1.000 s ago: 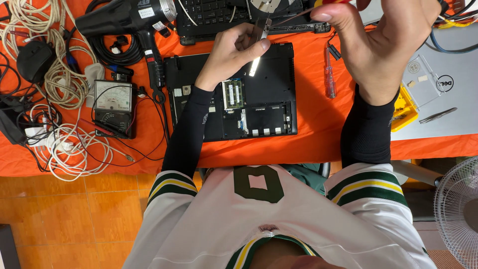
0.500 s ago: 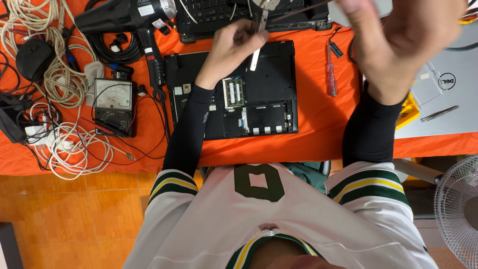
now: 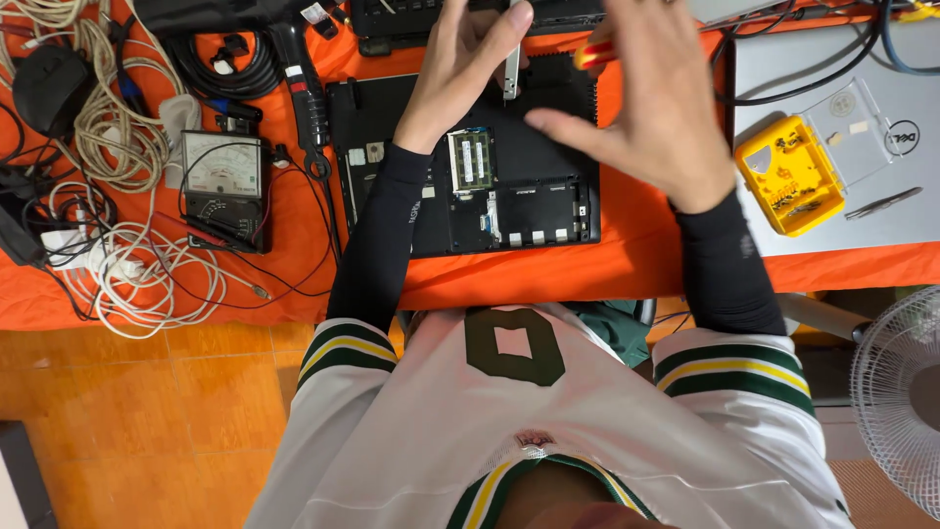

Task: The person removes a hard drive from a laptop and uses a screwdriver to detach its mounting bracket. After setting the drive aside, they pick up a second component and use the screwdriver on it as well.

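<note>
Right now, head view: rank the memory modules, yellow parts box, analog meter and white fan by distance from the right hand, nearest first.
From the right hand:
1. Memory modules, in the opened laptop's bay, just left of the hand.
2. Yellow parts box, on the silver laptop to its right; close to the modules in distance, but slightly farther.
3. White fan, at the lower right edge.
4. Analog meter, far left on the orange cloth.
</note>
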